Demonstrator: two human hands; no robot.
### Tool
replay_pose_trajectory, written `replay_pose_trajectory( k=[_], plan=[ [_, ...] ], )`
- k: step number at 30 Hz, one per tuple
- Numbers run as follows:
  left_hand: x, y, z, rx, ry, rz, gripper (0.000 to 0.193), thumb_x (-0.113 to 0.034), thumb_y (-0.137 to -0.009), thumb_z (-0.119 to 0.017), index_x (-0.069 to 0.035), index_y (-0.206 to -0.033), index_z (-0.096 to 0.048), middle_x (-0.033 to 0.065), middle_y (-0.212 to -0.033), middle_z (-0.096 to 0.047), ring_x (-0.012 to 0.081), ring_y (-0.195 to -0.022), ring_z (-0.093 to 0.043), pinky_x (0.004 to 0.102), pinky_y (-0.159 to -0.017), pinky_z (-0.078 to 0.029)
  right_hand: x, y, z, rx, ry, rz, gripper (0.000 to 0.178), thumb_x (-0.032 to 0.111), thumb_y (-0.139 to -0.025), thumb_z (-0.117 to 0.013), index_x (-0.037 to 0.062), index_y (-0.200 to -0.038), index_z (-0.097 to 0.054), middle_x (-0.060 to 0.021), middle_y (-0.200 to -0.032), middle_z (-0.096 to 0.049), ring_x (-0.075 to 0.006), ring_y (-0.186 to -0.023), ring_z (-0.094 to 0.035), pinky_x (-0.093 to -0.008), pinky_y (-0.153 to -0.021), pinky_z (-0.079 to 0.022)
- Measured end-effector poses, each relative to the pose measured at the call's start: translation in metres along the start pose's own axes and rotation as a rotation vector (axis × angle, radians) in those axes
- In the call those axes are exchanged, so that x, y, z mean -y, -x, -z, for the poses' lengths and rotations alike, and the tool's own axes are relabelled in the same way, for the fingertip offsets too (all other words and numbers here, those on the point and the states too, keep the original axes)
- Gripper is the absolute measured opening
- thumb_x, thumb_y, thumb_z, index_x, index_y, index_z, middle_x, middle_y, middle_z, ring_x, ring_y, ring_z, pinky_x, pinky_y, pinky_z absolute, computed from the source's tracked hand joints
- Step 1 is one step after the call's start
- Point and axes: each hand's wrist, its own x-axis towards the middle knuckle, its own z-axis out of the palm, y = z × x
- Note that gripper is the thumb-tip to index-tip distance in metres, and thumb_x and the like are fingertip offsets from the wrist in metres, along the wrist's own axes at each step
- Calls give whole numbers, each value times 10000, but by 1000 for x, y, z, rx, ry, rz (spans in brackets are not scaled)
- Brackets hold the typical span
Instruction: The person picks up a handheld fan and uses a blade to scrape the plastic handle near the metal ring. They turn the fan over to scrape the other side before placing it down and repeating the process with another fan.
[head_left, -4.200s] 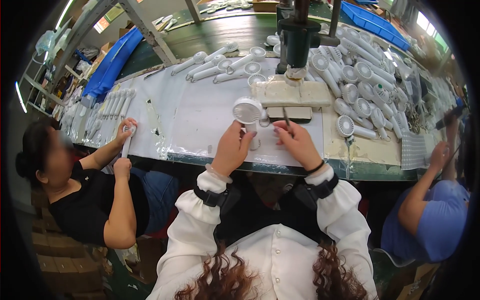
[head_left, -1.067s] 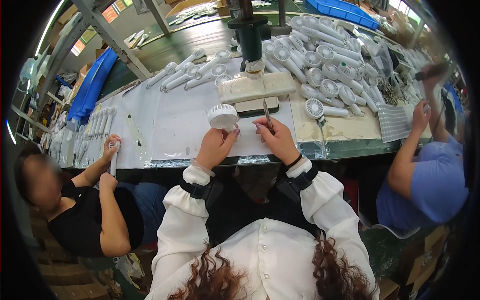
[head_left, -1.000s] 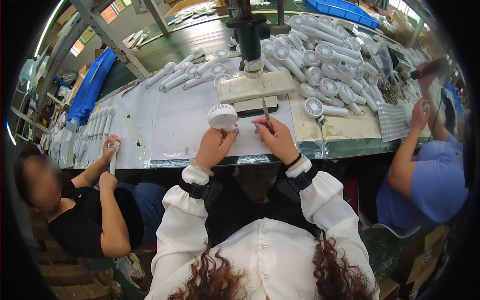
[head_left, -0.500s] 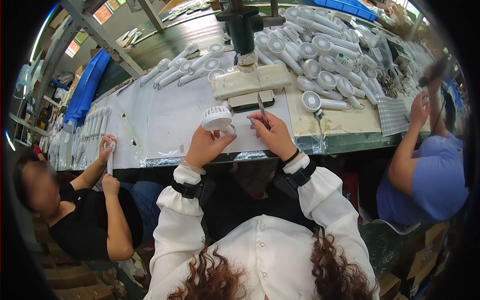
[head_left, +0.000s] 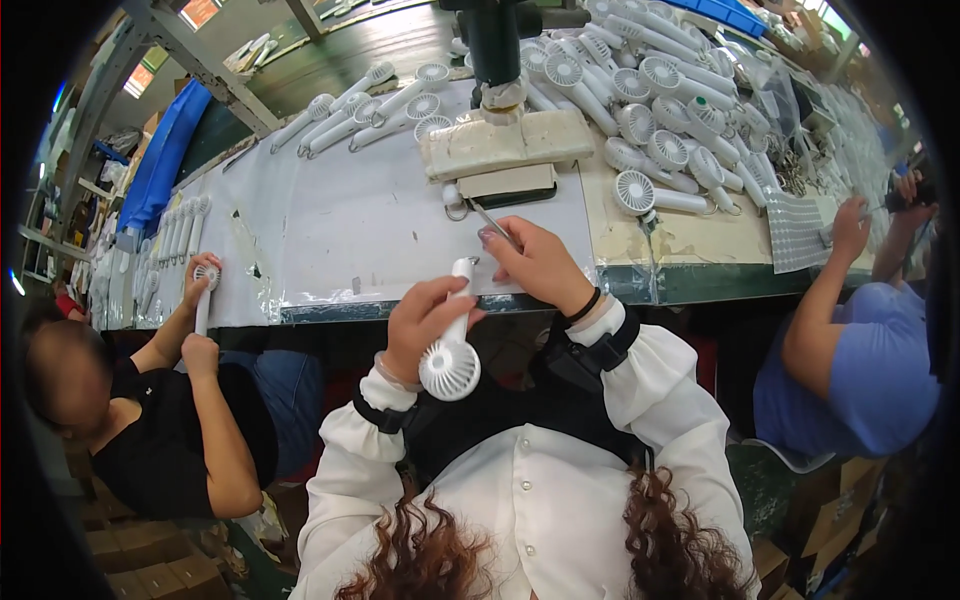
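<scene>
My left hand (head_left: 425, 320) is closed around the handle of a white handheld fan (head_left: 450, 370). The fan's round grille hangs toward me, below the table's front edge, while the handle end points away over the white sheet. Between the fingers of my right hand (head_left: 540, 262) is a pair of slim metal tweezers (head_left: 490, 219), tilted up and to the left. Their tip is near a small white part with a wire ring (head_left: 453, 200), beside the dark pad under the press; whether they touch cannot be seen.
A green press (head_left: 492, 50) with a cream padded block (head_left: 508, 143) stands ahead. White fans (head_left: 655, 140) are heaped at its right; several more (head_left: 360, 110) lie at its left. A co-worker (head_left: 200, 400) at left handles another fan. Another (head_left: 860, 340) works at right by a patterned sheet (head_left: 798, 235).
My left hand has turned the fan over, so its head has swung down toward me and its handle end points away. The tweezers have tilted left toward the small ringed part.
</scene>
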Motion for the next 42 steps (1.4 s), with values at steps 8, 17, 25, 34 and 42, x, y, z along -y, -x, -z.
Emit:
replay_pose_trajectory(
  k=[8, 17, 25, 34, 42],
  plan=[
    [-6, 4, -10, -8, -11, -113, 359, -29, -765, -838, -125, -1090, -719, 132, -1127, -667, 263, -923, -694, 330, -728, -584, 14, 3, -9, 159, -378, -255, 271, 203, -1018, -620, 30, -1225, -648, 16, -918, -640, -26, -721, -561, -168, -552, -387],
    [6, 15, -16, 62, 486, 300, 501, -14, -885, -738, -94, -1348, -566, 184, -1314, -596, 292, -1058, -685, 355, -874, -570, 14, 11, -4, 113, -618, -210, 283, 154, -1026, -595, 40, -1282, -631, 30, -903, -610, -13, -653, -466, -178, -508, -303],
    [-41, -19, 23, 402, 690, 730, 575, -104, -907, -723, -51, -1415, -458, 184, -1264, -619, 306, -1027, -682, 358, -835, -557, 10, 23, 1, 76, -444, -128, 292, 164, -1047, -561, 37, -1306, -605, 0, -1000, -646, -30, -760, -535, -185, -617, -406],
    [-50, -10, 29, 377, -325, 458, 550, -88, -812, -765, -61, -1331, -586, 113, -1078, -632, 295, -914, -634, 377, -759, -524, 0, 33, 29, -116, 553, 433, 258, 87, -1028, -539, 19, -1266, -610, -65, -952, -692, -200, -827, -633, -338, -747, -513],
    [-39, -7, 34, 400, -446, 351, 569, -43, -757, -771, -84, -1306, -628, 82, -1034, -619, 262, -838, -597, 363, -726, -509, 14, 42, 37, 30, 923, 558, 342, -25, -850, -648, 96, -1165, -703, -101, -861, -679, -288, -748, -634, -373, -665, -513]
  ],
)
